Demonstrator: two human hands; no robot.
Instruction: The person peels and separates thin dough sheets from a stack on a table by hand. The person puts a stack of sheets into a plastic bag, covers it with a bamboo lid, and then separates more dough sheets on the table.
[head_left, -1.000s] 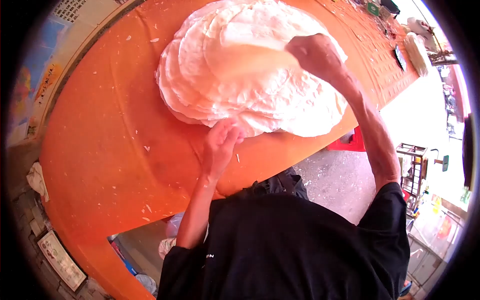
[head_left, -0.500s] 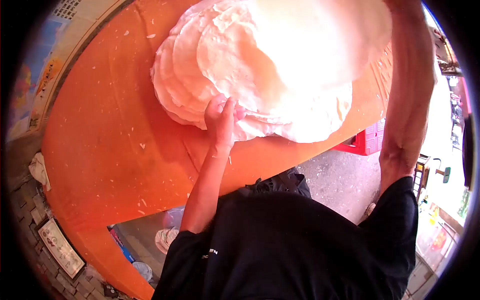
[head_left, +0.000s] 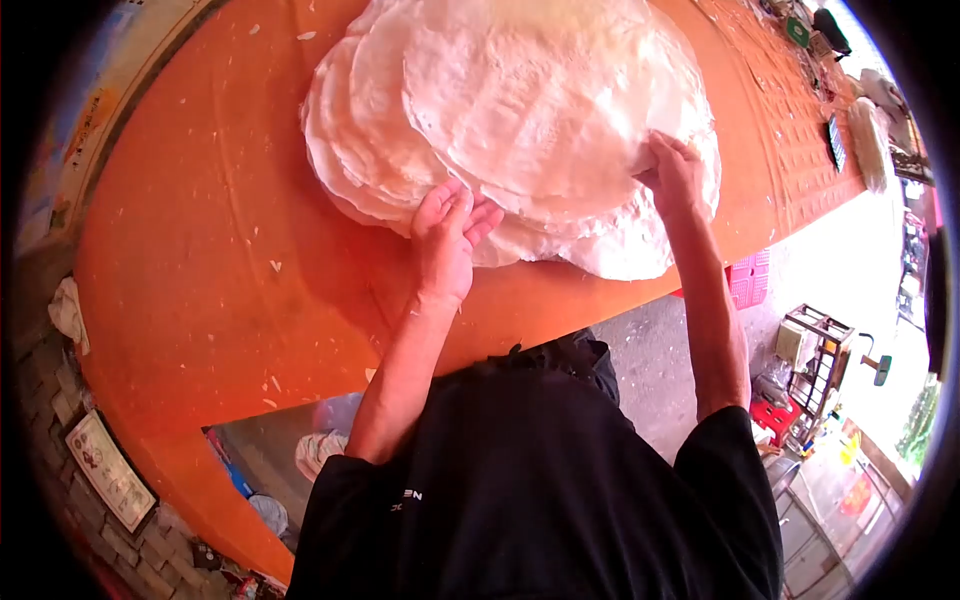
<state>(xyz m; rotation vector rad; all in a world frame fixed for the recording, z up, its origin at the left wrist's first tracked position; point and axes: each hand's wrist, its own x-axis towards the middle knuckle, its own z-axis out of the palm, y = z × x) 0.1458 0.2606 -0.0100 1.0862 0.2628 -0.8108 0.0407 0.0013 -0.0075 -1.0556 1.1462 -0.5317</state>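
Note:
A thick stack of thin, whitish, roughly round sheets [head_left: 345, 140] with uneven edges lies on an orange-covered table. On top, a large pale sheet [head_left: 540, 110] lies spread out over the others. My right hand [head_left: 675, 172] pinches this sheet near its right edge, thumb and fingers closed together. At the stack's near edge, my left hand [head_left: 448, 228] is palm up with fingers apart, touching or just under the rim of the sheets. Whether its fingertips press on a sheet is partly hidden.
Small white flakes are scattered over the orange table cover [head_left: 200, 250]. A dark phone-like object [head_left: 836, 143] and a wrapped bundle [head_left: 870, 145] sit at the right edge. Below stand a pink crate [head_left: 748, 279], a metal rack [head_left: 820, 360] and a red stool [head_left: 775, 415].
My right arm has come down and inward from the far right, and the sheet now lies flat over the stack. My left hand's fingers have opened from a closed pinch.

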